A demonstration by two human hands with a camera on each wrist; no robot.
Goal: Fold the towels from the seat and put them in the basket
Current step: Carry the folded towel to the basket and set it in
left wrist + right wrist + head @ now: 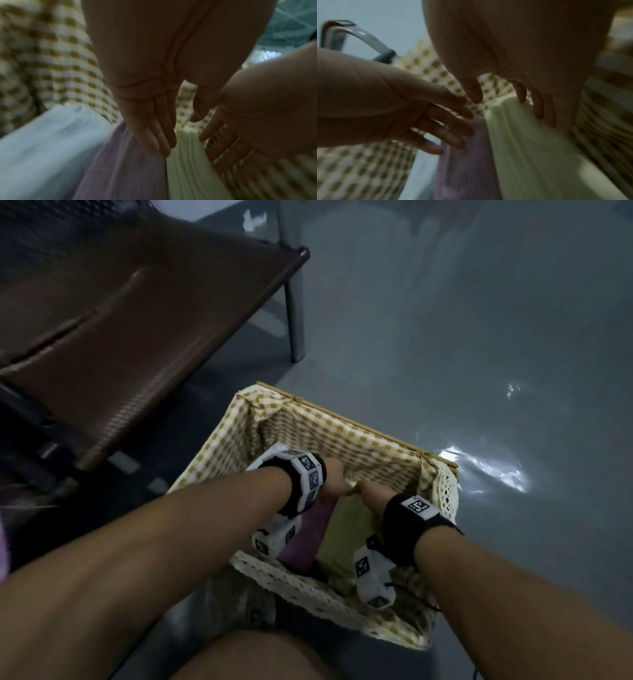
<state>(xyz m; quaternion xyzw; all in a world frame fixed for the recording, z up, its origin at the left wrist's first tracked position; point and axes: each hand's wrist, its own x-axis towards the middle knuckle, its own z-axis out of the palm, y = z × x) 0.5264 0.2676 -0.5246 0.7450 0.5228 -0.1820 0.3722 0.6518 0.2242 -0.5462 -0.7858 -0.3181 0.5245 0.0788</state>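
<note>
Basket (346, 429), interior: left hand (154, 115) and right hand (530, 94), fingers straight, gripping nothing, over yellow towel (530, 155); press evenly, keeping folds flat beside purple towel (123, 162).

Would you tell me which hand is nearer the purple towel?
Left. The left hand reaches down at the purple towel; the right hand rests on the yellow-green towel alongside.
</note>
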